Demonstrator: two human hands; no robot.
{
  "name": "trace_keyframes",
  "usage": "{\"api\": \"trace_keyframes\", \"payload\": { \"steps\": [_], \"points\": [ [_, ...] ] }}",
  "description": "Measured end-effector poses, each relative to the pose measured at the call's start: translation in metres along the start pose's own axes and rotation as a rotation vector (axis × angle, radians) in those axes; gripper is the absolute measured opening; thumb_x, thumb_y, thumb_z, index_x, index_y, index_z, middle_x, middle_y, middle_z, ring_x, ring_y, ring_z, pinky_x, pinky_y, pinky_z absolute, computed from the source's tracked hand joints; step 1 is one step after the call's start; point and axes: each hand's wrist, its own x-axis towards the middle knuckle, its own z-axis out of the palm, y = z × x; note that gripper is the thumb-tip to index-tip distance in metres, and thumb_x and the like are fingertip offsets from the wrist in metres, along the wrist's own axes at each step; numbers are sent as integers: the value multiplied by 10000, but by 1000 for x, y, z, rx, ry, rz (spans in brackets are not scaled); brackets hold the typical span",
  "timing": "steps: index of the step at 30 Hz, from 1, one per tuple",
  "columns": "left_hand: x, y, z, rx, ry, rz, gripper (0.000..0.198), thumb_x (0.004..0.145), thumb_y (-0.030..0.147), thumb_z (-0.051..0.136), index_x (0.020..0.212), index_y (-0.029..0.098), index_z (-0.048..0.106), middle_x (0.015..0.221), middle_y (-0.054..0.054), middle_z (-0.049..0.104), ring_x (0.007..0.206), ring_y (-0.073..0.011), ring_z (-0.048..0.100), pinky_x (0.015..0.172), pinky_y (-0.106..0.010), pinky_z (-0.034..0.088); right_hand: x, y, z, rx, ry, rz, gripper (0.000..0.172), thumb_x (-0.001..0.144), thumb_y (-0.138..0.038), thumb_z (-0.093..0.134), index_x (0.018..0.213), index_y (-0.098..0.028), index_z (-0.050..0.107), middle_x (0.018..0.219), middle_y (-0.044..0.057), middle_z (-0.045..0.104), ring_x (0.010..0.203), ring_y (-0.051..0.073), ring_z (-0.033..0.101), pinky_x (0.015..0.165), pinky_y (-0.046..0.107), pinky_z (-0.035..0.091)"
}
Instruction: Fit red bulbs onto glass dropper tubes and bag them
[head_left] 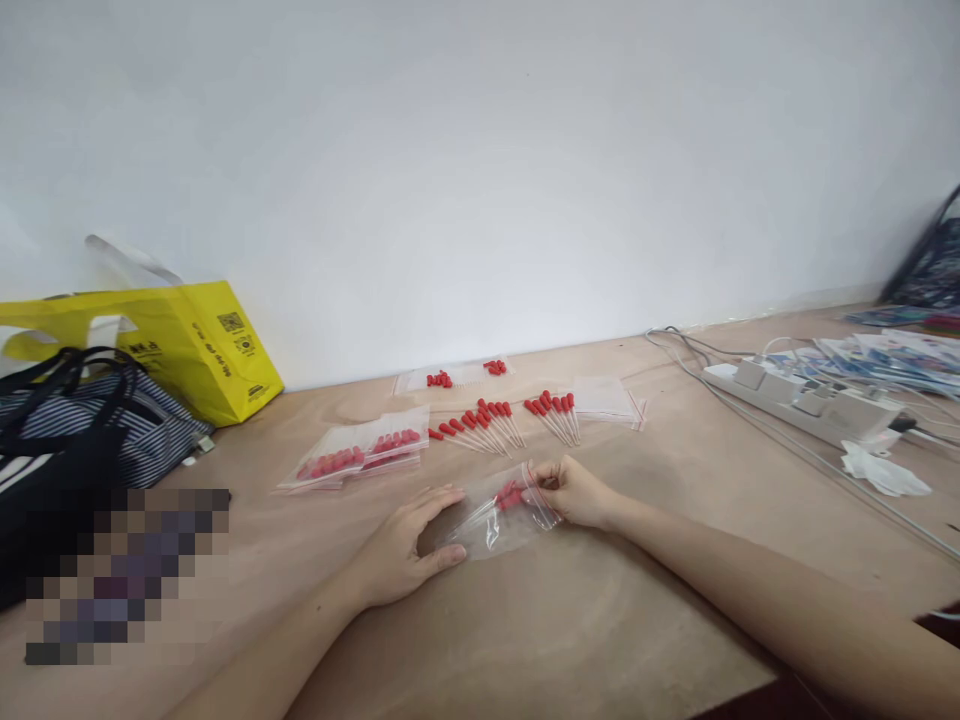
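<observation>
A clear zip-lock bag (480, 535) lies on the table in front of me, with several red-bulbed droppers (510, 495) inside it. My right hand (574, 492) pinches the bag's red-lined zip end. Against the other end rests my left hand (405, 545), its thumb and fingers spread apart around the bag's left edge. Beyond the bag, loose red-bulbed droppers are fanned out in a larger group (480, 425) and a smaller group (553, 412). Filled bags (356, 455) overlap to the left, and flat bags without red bulbs (600, 397) lie to the right.
More droppers (441, 380) lie on plastic bags by the wall. At left are a yellow bag (217, 350), a striped bag (161, 430) and a blurred-out item (124, 580). On the right stand a power strip with plugs (810, 400), cables, a crumpled tissue (885, 470) and packets (892, 360).
</observation>
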Motion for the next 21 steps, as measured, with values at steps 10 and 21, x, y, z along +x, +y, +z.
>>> {"api": "trace_keyframes", "payload": {
  "steps": [10,21],
  "points": [
    [0,0,-1,3,-23,-13,566,759,515,484,1239,230,395,1324,-45,401,1218,-238,345,1010,-405,289,26,2,-21,-539,358,198,139,715,-167,504,744,-139,637,606,6,623,431,82,505,448,194,405],
    [-1,-4,1,-41,-7,23,540,759,504,496,1227,249,410,1311,-35,419,1203,-231,368,1002,-396,309,116,-15,-26,-700,495,284,257,804,-264,537,1018,-122,543,1044,109,544,925,186,538,774,318,446]
  ]
}}
